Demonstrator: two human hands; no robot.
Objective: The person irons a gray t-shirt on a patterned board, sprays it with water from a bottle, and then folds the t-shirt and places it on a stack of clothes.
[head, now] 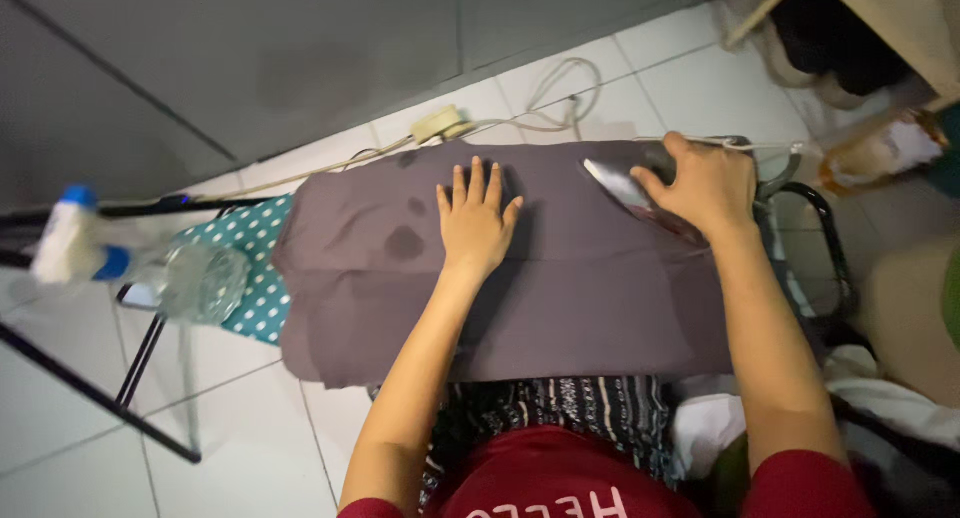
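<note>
A white tiled floor (90,458) and a grey wall fill the frame behind my ironing board (250,278), whose teal polka-dot cover shows only at nine o'clock because a grey-brown cloth (590,308) is spread flat across nearly all of it, one edge hanging toward me at six o'clock, apparently so a broad single layer lies open to the heat. Several darker damp-looking spots (404,242) mark the cloth at ten o'clock from its centre. My left hand (476,223) lies palm down, fingers straight and slightly spread, holding nothing, pressed on the middle of the cloth, seemingly to pin it taut. My right hand (708,185) is closed over the handle of the iron (630,193) at two o'clock on the board, its shiny soleplate tilted up and partly visible, tip pointing toward eleven o'clock, near my left fingertips but apart from them. A clear plastic spray bottle (185,278) with a white and blue head stands blurred at the board's nine o'clock end, within reach. A pale power cord (560,88) loops across the tiles at twelve o'clock to a small plug block (437,124) by the wall. Folded laundry, a dark patterned piece (570,408) and something white, sits at six o'clock against my red shirt.
</note>
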